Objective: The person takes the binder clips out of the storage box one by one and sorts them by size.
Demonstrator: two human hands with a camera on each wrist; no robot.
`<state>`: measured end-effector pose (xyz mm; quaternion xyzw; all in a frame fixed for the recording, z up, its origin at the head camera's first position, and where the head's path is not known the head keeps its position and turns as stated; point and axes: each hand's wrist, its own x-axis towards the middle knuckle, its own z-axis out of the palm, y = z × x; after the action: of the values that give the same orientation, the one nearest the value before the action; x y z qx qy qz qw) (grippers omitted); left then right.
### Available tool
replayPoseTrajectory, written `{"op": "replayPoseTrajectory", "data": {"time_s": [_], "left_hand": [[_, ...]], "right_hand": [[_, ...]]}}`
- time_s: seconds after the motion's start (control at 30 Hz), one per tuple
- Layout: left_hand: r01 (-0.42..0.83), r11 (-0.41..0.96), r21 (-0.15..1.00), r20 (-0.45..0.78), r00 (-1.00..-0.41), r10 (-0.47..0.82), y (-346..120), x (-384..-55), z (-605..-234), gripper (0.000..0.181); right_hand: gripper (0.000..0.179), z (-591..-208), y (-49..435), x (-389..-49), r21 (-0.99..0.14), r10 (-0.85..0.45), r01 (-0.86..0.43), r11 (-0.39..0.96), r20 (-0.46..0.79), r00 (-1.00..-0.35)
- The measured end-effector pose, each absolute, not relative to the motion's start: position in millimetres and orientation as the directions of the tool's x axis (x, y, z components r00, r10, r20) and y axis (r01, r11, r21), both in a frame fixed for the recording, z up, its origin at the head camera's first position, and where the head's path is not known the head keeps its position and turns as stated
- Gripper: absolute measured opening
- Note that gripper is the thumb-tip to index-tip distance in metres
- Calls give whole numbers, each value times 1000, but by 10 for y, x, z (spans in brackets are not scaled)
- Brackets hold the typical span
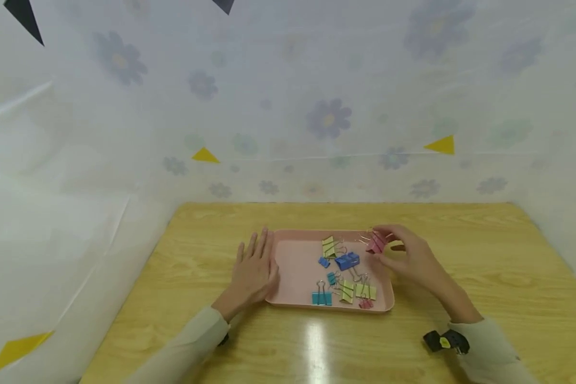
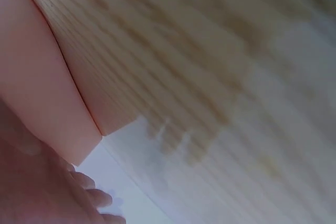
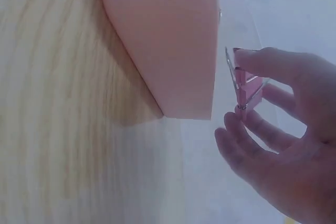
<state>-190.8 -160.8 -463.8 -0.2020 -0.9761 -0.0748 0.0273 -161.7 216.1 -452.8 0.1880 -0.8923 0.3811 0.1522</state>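
A large pink binder clip [image 1: 377, 242] with wire handles is pinched between the thumb and fingers of my right hand [image 1: 411, 260], over the tray's far right corner. The right wrist view shows the same binder clip [image 3: 249, 90] between the fingertips, above the tray's rim. My left hand [image 1: 253, 271] rests with straight fingers along the left side of the pink tray [image 1: 293, 266]. In the tray lie yellow binder clips [image 1: 347, 292], a large blue binder clip [image 1: 348, 261], a teal binder clip [image 1: 321, 298], a small pink one [image 1: 366, 303] and smaller blue and teal ones.
The tray stands on a wood-grain table [image 1: 211, 229]. Behind and to the left hangs a pale flowered curtain [image 1: 278, 106] with yellow triangles on it. A black strap [image 1: 446, 341] sits at the right wrist.
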Motion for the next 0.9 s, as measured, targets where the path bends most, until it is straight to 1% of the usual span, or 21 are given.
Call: {"op": "replayPoseTrajectory", "data": {"time_s": [0.1, 0.2, 0.33, 0.43, 0.53, 0.6, 0.7, 0.8, 0.9], "left_hand": [[410, 901, 143, 54, -912, 407, -1587, -1889, -4629, 62], [413, 900, 142, 45, -910, 411, -1576, -1858, -4637, 61], [417, 898, 141, 51, -909, 414, -1567, -1822, -4675, 61], [417, 898, 139, 58, -909, 413, -1570, -1803, -4707, 61], [414, 901, 132, 72, -910, 408, -1578, -1799, -4729, 61], [410, 904, 126, 73, -912, 403, -1582, -1810, -4736, 61], [406, 905, 127, 77, -914, 399, -1585, -1841, -4728, 62], [399, 907, 136, 93, -916, 389, -1586, -1884, -4697, 61], [390, 910, 142, 106, -920, 377, -1593, -1911, -4666, 61]], "right_hand": [[57, -4568, 2230, -1561, -700, -178, -431, 569, 407, -896], [50, -4609, 2291, -1520, -744, -143, -396, 538, 382, -913], [42, -4652, 2365, -1490, -805, -91, -315, 502, 313, -945], [36, -4690, 2411, -1475, -835, -72, -260, 485, 259, -963], [31, -4717, 2454, -1481, -838, -54, -219, 500, 222, -973], [30, -4713, 2489, -1495, -839, -35, -197, 507, 208, -977], [32, -4666, 2547, -1535, -862, -14, -179, 474, 197, -980], [36, -4607, 2607, -1593, -891, -19, -190, 412, 200, -980], [36, -4579, 2664, -1649, -891, -29, -218, 397, 225, -974]]}}
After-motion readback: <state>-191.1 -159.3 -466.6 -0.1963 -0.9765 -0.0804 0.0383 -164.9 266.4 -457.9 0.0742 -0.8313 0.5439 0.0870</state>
